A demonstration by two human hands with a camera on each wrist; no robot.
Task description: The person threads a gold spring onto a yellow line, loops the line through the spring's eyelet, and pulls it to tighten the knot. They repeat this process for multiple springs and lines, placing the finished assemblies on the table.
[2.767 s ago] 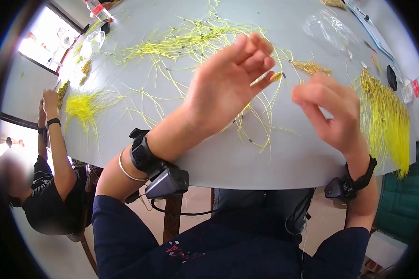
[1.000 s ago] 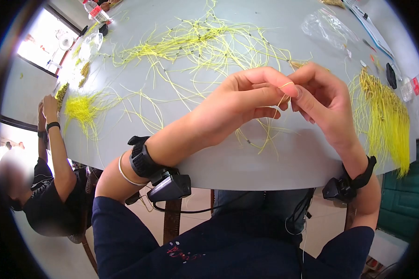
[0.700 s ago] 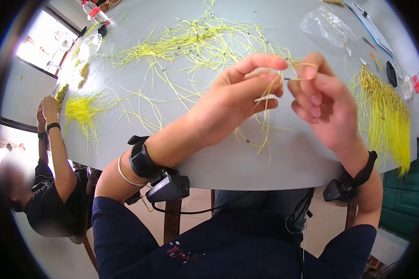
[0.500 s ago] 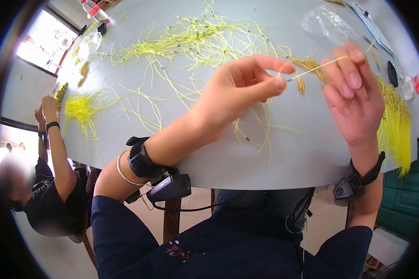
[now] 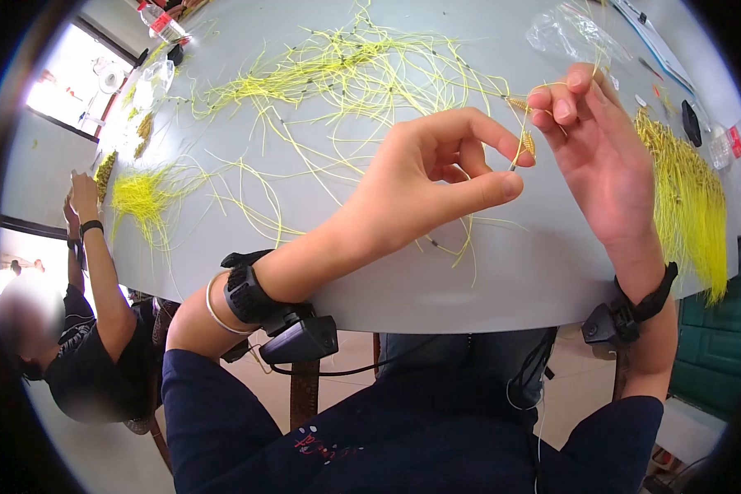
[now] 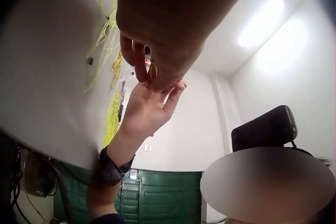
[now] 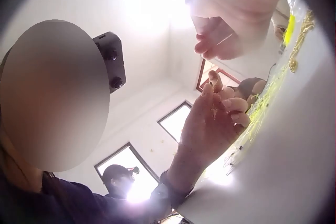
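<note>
Left hand (image 5: 436, 169) is pinching yellow cord (image 5: 554, 83), right hand (image 5: 608, 165) at three o'clock is holding it too, hard tugging possibly risking slippage!

I take this for a small handwork room: a big grey table (image 5: 461, 300) is spread with yellow cord (image 5: 354, 70) and a clipboard (image 5: 659, 43), and a second person (image 5: 90, 354) sits at its edge. White walls (image 6: 184, 129), windows (image 7: 176, 121) and a strip light (image 6: 262, 22) surround it; home or workshop, I can't tell.
</note>
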